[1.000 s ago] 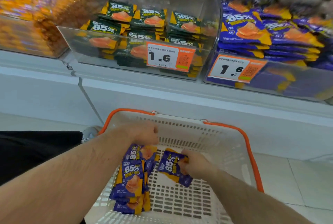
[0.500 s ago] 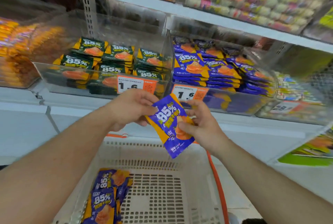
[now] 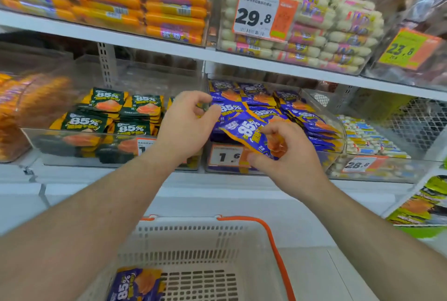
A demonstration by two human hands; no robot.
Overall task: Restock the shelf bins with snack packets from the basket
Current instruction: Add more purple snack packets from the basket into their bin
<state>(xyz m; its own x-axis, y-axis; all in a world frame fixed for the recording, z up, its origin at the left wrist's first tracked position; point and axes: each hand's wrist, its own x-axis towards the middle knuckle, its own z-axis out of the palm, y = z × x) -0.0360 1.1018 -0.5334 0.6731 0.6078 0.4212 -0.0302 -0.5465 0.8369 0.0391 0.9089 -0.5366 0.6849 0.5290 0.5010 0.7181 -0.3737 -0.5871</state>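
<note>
Up at the middle shelf, your right hand (image 3: 287, 155) pinches a purple snack packet (image 3: 251, 133) by its near right corner, thumb below and fingers curled over the top. Packet lies tilted, its far left end over the front wall of the clear purple-packet bin (image 3: 335, 129), just above the "1.6" price tag (image 3: 228, 156).

Your left hand (image 3: 186, 126) hovers just left of the packet, fingers loosely curled, holding nothing; thumb tip near the packet's far edge, contact cannot be told.

Bin already holds stacked purple packets (image 3: 256, 97) of the same kind. Left of it, a second clear bin (image 3: 43, 138) with green 85% packets (image 3: 106, 102). Further left, orange snacks, blurred.

Top shelf: orange sausage sticks (image 3: 174, 8) on the left, white and pink wrapped sticks (image 3: 338, 32) on the right behind a "29.8" tag (image 3: 256, 16).

Near you, low in view: the white perforated basket (image 3: 193, 242) with orange handle (image 3: 278, 252). More purple packets (image 3: 135, 283) lie in its near left corner.
</note>
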